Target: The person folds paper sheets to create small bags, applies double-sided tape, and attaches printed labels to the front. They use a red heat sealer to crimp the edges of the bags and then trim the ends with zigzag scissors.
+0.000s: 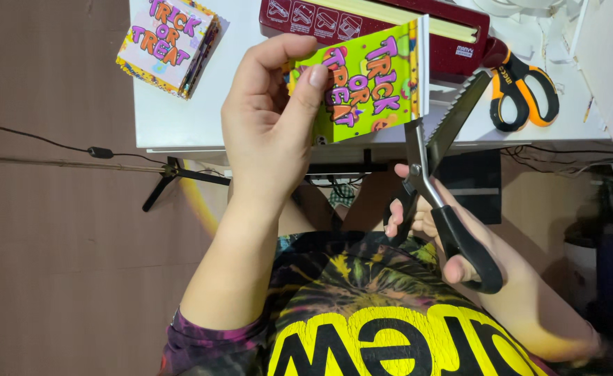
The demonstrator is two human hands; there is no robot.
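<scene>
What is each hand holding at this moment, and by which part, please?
The left hand pinches the green printed card at its left edge. The right hand grips the black-handled zigzag scissors by their handles, blades open at the card's right edge.

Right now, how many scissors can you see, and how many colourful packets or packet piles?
Scissors: 2, the black zigzag scissors in the right hand, and the orange scissors on the table.
Packets: 2, the green packet in the left hand, and the packet pile.
Total: 4
</scene>
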